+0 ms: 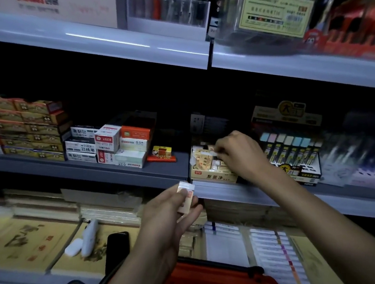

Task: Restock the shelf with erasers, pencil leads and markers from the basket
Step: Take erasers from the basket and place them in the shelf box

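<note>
Basket (205, 283) bottom centre. My left hand (168, 213) pinches an eraser (186, 195); my right hand (239, 153) pinches another into crowded box (210, 177); neighbours may spill.

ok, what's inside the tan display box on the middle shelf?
Small wrapped erasers, loosely piled on the left of the display box. The right hand reaches in, fingers curled on one eraser, and covers the right side; how full it is there cannot be seen.
</note>
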